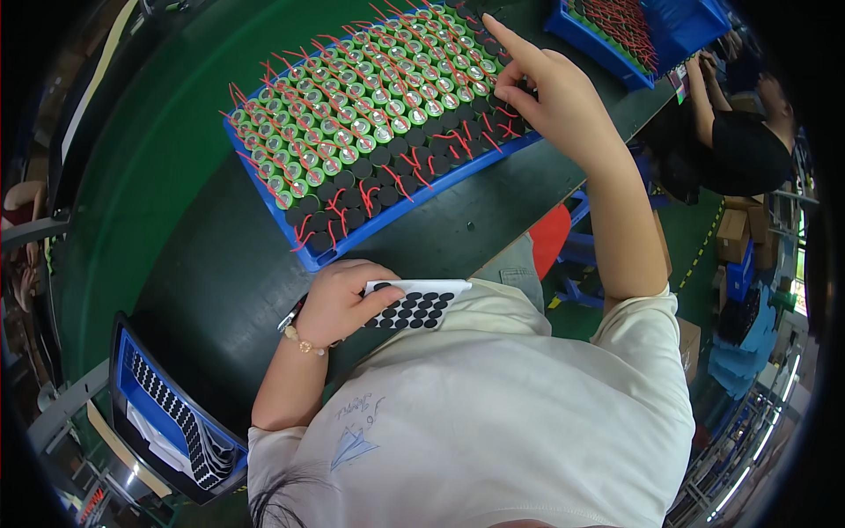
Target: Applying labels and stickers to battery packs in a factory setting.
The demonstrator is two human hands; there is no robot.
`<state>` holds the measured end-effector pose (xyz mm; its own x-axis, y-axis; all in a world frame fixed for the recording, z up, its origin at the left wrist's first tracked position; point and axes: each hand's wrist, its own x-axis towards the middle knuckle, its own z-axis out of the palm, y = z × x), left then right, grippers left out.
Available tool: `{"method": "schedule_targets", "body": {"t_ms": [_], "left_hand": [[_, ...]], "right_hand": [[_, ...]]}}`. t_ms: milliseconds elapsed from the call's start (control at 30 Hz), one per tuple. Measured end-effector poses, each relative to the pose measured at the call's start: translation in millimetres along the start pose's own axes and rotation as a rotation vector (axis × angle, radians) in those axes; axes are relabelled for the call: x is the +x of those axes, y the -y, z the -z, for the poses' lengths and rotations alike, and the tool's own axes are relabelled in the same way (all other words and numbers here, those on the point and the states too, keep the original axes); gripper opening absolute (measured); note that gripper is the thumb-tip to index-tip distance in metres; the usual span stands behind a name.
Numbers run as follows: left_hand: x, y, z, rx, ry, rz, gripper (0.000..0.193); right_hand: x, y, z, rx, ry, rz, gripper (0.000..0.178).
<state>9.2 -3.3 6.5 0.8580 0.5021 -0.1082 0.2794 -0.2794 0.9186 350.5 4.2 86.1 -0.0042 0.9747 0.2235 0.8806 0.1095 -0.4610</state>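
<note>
My left hand [339, 299] grips a white sheet of round black stickers [422, 310] close to my body, with the thumb on its top face. Beyond it, a blue tray [422, 195] holds rows of green cylindrical battery cells [361, 101] with thin red wires rising from their tops. Black discs [387, 176] cover the cells along the near and right sides. Over the tray's right end is my right hand [559, 92], its index finger stretched to the black-topped cells at the far right corner. The thumb stands apart from that finger; the other fingers are partly hidden.
A second blue bin [695, 31] with wired cells stands at the far right of the dark table [211, 255]. At the lower left, another blue bin [132, 374] contains strips of black stickers. A person [748, 141] in dark clothing sits at the right, near cardboard boxes [735, 233].
</note>
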Motion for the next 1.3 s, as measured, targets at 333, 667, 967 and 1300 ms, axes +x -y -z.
{"method": "schedule_targets", "body": {"t_ms": [333,667,967,1300], "left_hand": [[1.5,-2.7,1.8,-0.017,0.004,-0.007,0.015],[1.3,-1.2,-0.2,-0.036,-0.026,-0.01,0.015],[0.5,1.7,-2.7,-0.034,-0.039,-0.019,0.016],[0.6,-0.4,0.0,-0.011,-0.002,-0.007,0.014]], "right_hand": [[-0.4,3.8,-3.1,-0.139,-0.075,0.071,0.072],[-3.2,7.4,-2.9,-0.193,-0.225,0.132,0.044],[5.1,-3.5,20.7,-0.326,-0.059,0.242,0.008],[7.4,5.3,23.2,-0.547,-0.024,0.211,0.005]]}}
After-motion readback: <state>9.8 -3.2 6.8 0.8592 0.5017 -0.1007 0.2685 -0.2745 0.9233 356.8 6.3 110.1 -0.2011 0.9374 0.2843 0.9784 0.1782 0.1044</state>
